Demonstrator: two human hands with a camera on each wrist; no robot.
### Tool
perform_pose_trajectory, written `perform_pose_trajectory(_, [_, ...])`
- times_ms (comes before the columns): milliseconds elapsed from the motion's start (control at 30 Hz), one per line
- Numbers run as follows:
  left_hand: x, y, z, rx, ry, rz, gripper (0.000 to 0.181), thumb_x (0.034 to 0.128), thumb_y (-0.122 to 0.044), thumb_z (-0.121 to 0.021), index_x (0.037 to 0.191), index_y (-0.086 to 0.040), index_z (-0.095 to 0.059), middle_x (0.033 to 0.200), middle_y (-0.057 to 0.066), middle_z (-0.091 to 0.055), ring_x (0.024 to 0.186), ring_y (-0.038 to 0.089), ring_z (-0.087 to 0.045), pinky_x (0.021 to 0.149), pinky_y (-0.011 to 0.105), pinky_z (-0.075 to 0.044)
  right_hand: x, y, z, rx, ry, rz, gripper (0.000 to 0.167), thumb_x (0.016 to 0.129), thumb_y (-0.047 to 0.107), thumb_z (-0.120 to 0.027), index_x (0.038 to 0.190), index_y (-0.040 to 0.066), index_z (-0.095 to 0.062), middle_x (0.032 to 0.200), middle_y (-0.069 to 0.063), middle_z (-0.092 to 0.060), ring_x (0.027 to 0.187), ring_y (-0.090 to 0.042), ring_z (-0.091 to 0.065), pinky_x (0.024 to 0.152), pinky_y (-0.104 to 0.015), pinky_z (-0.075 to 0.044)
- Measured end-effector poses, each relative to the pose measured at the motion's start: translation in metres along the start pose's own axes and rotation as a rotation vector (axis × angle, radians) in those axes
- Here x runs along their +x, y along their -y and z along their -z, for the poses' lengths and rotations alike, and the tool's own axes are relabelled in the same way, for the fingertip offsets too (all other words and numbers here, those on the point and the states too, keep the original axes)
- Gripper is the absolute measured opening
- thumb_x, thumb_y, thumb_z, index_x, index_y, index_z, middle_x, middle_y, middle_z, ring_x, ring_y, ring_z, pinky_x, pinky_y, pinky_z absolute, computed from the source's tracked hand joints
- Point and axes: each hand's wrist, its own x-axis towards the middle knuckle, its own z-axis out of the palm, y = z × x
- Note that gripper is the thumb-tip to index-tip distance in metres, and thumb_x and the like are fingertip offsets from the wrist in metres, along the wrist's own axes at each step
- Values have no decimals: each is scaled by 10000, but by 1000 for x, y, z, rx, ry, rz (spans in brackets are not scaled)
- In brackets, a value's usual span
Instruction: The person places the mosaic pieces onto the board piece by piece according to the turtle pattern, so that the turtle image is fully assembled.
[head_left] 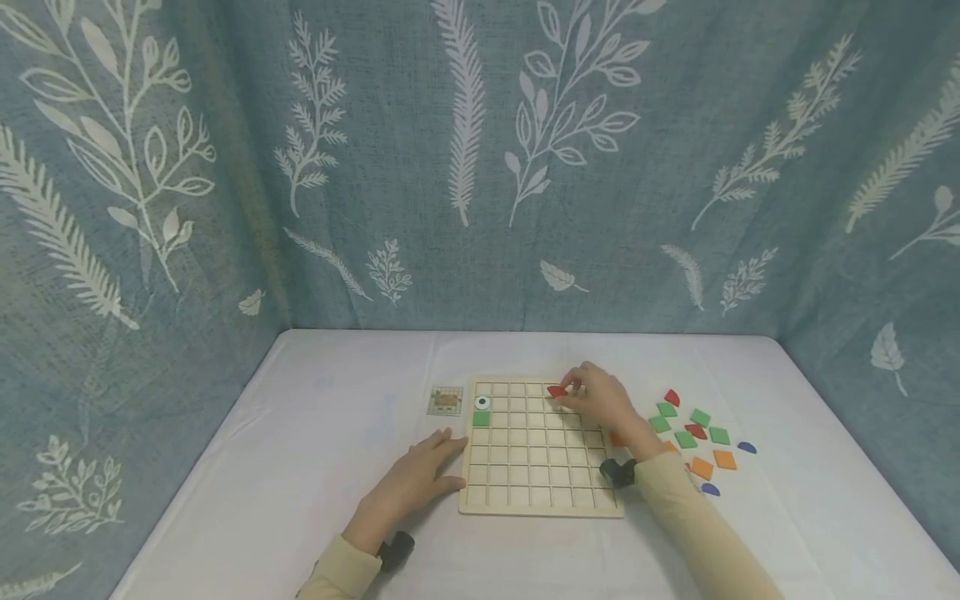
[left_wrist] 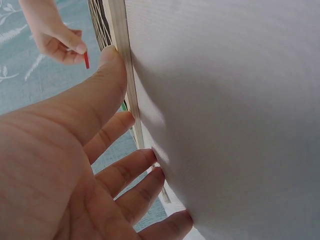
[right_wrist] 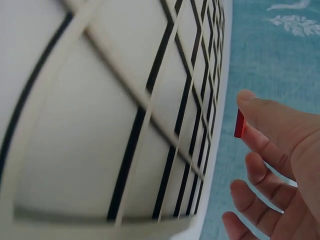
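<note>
A square wooden grid board (head_left: 540,450) lies on the white table. In its left column sit a white tile with a black-and-white eye (head_left: 482,402) and, just below it, a green square tile (head_left: 481,418). My right hand (head_left: 600,396) pinches a red curved-edged tile (head_left: 557,391) between thumb and index finger, above the board's top rows; the right wrist view shows this red tile (right_wrist: 240,124) edge-on, apart from the grid. My left hand (head_left: 420,471) touches the board's left edge, fingers spread, thumb against the wooden rim (left_wrist: 120,30) and other fingertips at the cloth.
A small picture card (head_left: 446,401) lies left of the board's top corner. Right of the board are scattered loose tiles: green squares (head_left: 686,439), orange squares (head_left: 724,460), red pieces (head_left: 672,397) and blue half-rounds (head_left: 747,447). A patterned curtain (head_left: 495,250) surrounds the table.
</note>
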Motion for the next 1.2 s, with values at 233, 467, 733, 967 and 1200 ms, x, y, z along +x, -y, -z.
perform_pose_trajectory(233, [1,2,-1,-2,0,-7,614,804,-354,-661,1342,-115,-488,1453,176,-361,1355,363,-299,1090,580,-254,4,15,-6,15,32,5,267,779,302,-753,934,99,-677,839,-30,-570,687,-150,-509,566,-284,-442])
perform_pose_trajectory(467, [1,3,-3,8,0,-9,619,798,-364,-658,1343,-126,-486,1456,170,-360,1355,358,-302,1090,579,-253,9,25,-17,20,55,-13,259,771,309,-760,923,111,-686,799,-4,-543,631,-129,-465,539,-253,-412])
perform_pose_trajectory(733, [1,3,-2,16,-1,-18,615,799,-354,-663,1340,-118,-488,1451,180,-363,1350,366,-307,1082,591,-258,13,38,-26,8,56,-43,233,773,302,-763,896,119,-690,800,10,-543,638,-126,-479,538,-247,-429])
perform_pose_trajectory(967, [2,4,-1,9,2,-27,609,807,-351,-663,1340,-114,-487,1450,187,-361,1348,373,-307,1082,587,-264,16,45,-31,-44,55,-28,255,758,335,-770,885,129,-687,798,13,-544,620,-111,-463,499,-217,-405])
perform_pose_trajectory(1200, [2,3,-1,3,2,-13,613,803,-360,-663,1340,-122,-488,1454,175,-361,1352,365,-304,1087,579,-261,19,51,-34,-79,58,2,217,773,295,-761,880,125,-680,784,6,-540,611,-113,-464,493,-228,-410])
